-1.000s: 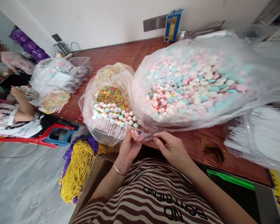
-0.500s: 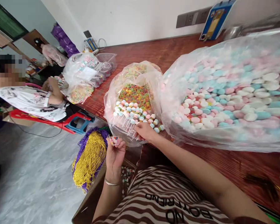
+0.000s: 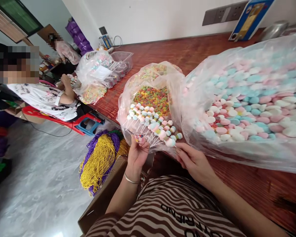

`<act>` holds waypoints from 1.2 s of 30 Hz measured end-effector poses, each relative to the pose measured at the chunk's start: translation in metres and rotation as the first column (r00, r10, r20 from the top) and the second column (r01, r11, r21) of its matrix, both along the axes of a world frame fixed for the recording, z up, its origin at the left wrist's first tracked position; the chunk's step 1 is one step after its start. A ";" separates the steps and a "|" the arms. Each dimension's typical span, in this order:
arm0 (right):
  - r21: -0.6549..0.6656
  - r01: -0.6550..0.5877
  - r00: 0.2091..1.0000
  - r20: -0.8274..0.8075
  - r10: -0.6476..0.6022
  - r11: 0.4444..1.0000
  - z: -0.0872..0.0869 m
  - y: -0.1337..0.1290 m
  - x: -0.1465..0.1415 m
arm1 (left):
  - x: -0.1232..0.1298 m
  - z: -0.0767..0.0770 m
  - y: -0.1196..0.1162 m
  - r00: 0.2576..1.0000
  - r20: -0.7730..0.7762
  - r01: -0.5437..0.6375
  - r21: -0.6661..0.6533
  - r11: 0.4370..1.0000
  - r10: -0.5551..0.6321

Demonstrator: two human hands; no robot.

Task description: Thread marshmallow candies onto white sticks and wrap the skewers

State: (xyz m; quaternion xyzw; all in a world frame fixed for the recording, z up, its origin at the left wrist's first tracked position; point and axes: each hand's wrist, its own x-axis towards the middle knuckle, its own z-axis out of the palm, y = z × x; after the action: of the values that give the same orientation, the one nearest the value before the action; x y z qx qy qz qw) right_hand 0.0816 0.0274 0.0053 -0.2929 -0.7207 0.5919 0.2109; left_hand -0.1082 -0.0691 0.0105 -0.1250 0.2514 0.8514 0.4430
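Observation:
My right hand (image 3: 196, 164) is closed in a pinch at the lower right of the candy pile. It grips the end of a marshmallow skewer (image 3: 162, 135), whose pink, white and blue pieces point up and left. My left hand (image 3: 137, 157) is closed on a small colourful wrapper-like piece (image 3: 139, 138), held just left of that skewer; its exact kind is unclear. Behind both hands, several marshmallow sticks (image 3: 143, 113) lie side by side with white sticks toward me. They rest on an open clear bag of ring-shaped cereal (image 3: 153, 97).
A big clear bag of pastel marshmallows (image 3: 256, 112) fills the right of the red-brown table (image 3: 148, 51). Gold bead strands (image 3: 98, 164) hang at the table's left, above a cardboard box (image 3: 98, 200). A seated co-worker (image 3: 46, 100) works farther left beside other bags (image 3: 95, 67).
My right hand has taken a marshmallow skewer from the pile and moved right and down with it. My left hand, still holding the colourful piece, has come up and right toward the skewer.

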 end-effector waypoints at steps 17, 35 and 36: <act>0.505 0.146 0.984 0.017 -0.179 0.850 0.013 -0.026 0.126 | 0.080 -0.001 0.046 0.935 -0.176 0.296 -0.091 0.951 -0.307; 0.017 0.087 0.988 0.128 -0.089 0.996 0.029 -0.033 0.158 | 0.074 -0.002 0.041 0.749 -0.604 0.272 -0.097 0.958 -0.273; -0.101 0.090 0.988 0.135 -0.076 0.991 0.029 -0.033 0.159 | 0.074 -0.002 0.041 0.737 -0.619 0.269 -0.101 0.958 -0.272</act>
State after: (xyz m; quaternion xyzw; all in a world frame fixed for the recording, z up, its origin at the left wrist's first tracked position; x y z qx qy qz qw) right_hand 0.2404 -0.0053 0.0340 -0.3717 -0.6875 0.5998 0.1715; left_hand -0.0339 -0.0282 0.0081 0.2021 0.4016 0.7702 0.4524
